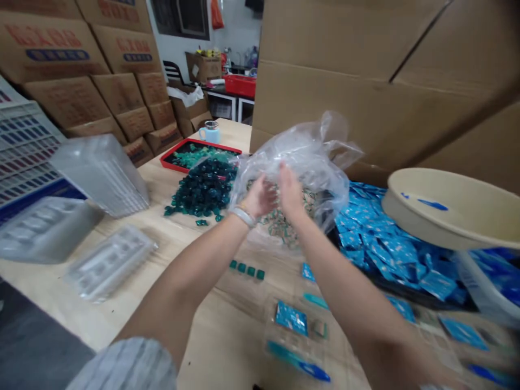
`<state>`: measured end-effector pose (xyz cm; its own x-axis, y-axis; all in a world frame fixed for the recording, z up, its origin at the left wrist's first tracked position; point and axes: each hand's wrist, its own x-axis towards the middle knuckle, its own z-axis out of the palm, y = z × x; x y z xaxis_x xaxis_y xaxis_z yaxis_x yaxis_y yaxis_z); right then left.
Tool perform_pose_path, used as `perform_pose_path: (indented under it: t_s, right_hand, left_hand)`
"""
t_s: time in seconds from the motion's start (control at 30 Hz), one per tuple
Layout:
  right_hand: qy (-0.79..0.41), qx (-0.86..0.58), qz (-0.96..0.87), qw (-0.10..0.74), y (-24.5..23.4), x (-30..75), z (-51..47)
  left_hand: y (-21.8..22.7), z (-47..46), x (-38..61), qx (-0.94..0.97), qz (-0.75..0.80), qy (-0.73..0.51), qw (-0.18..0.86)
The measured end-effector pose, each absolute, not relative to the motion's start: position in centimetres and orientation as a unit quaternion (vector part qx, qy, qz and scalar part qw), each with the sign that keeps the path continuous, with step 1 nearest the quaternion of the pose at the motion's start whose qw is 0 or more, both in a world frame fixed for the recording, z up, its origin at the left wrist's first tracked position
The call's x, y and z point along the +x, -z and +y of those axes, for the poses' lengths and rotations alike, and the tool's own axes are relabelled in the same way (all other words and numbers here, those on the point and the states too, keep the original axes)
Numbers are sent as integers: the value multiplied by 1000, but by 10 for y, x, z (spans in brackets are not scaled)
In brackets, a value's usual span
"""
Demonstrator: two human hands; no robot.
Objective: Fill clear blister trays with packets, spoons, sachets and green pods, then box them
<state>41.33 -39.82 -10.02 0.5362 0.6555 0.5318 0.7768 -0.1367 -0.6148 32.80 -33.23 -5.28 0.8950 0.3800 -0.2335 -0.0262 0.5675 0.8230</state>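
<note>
Bag (pixel 303 149) held by left hand (pixel 260 197), right hand (pixel 290 190); cardboard wall (pixel 365 108) close behind.

Probably a packing storeroom: stacked cartons (pixel 101 81), tray stacks (pixel 101 173).

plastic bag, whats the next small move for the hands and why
Probably lift the clear plastic bag slightly and give it a light shake. The left hand and right hand both grip it above the table, and small pieces lie heaped under its mouth, with some seemingly caught inside.
</note>
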Motion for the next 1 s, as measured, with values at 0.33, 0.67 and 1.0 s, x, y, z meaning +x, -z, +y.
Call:
perform_pose_path:
  t_s: [0.33, 0.67, 1.0]
  right_hand:
    - [-93, -809, -477, 332, 144, 349, -507]
    - [-55, -746, -632, 200, 172, 236, -531]
    - [-218, -733, -396, 509, 74, 303, -617]
  left_hand:
    - [132, -363, 148, 915, 41, -19, 402]
    - [160, -374, 91, 965, 27, -95, 245]
    - [91, -421, 166, 801, 156, -193, 544]
